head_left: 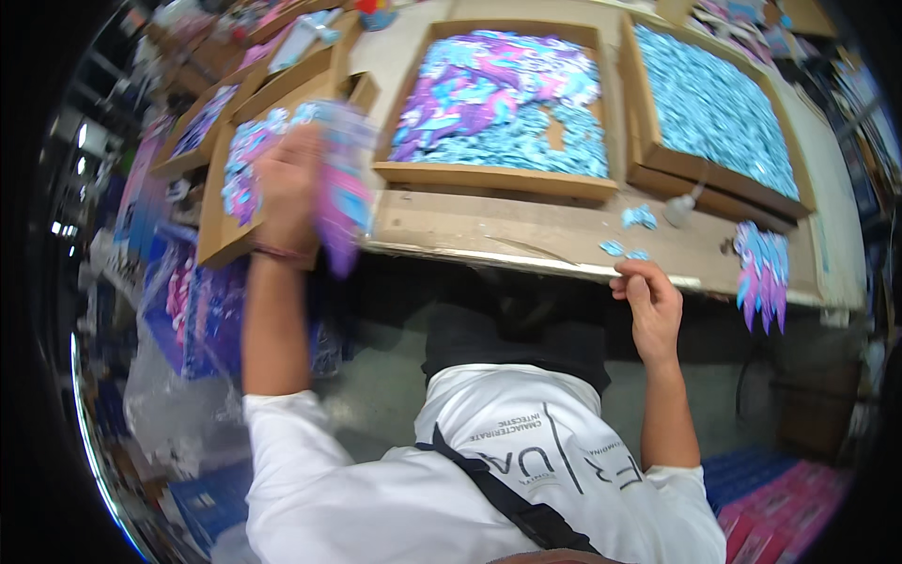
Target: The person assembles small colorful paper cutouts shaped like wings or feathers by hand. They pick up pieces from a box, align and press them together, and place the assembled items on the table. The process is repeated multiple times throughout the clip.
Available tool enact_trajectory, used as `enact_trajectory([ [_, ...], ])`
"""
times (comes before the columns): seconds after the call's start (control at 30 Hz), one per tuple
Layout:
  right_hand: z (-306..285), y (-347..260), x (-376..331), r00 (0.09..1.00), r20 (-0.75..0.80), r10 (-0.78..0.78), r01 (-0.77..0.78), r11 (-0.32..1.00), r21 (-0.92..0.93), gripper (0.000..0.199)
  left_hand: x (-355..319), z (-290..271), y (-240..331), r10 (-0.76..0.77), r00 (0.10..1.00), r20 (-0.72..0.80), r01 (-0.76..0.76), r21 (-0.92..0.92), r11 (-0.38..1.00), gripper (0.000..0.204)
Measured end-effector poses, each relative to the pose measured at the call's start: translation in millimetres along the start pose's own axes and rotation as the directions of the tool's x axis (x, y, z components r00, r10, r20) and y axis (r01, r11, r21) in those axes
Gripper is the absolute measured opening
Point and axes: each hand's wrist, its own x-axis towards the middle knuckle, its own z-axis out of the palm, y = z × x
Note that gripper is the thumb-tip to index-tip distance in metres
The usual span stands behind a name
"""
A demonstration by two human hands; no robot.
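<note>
At the near edge of the cardboard-covered table [526, 230], the right hand [648, 305] rests with fingers curled on the rim, just beside a few loose blue paper pieces [623, 250]; whether it pinches one cannot be told. The left hand [287, 193] is raised at the left, closed around a blurred pink and blue bundle [343, 202], over a shallow cardboard tray [221, 235] of similar pieces. The hands are well apart.

Risk: the bundle looks loosely gripped and in motion, so pieces could slip and fall off the table edge to the floor. The loose pieces at the rim could be brushed off by the right wrist.

Packages: a middle tray [489, 174] holds purple and blue pieces with a bare gap; a right tray [658, 169] holds only blue ones. A fan of pink and blue pieces [763, 273] overhangs the right edge. Blue flat packs [202, 320] lie lower left, pink ones [799, 512] lower right.
</note>
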Motion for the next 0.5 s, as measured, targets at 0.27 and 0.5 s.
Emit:
enact_trajectory([
  [0.27, -59, 6, -8, 0.966, -0.221, 0.131, -0.131, 0.991, 0.014, 0.025, 55, -47, -56, -0.052, 0.971, -0.232, 0.103, 0.216, 0.971, 0.043],
  [0.5, -77, 0, -9, 0.948, -0.306, 0.081, -0.127, 0.983, -0.133, 0.025, -31, 155, 65, 0.339, 0.907, 0.249, -0.304, -0.17, 0.938, 0.013],
])
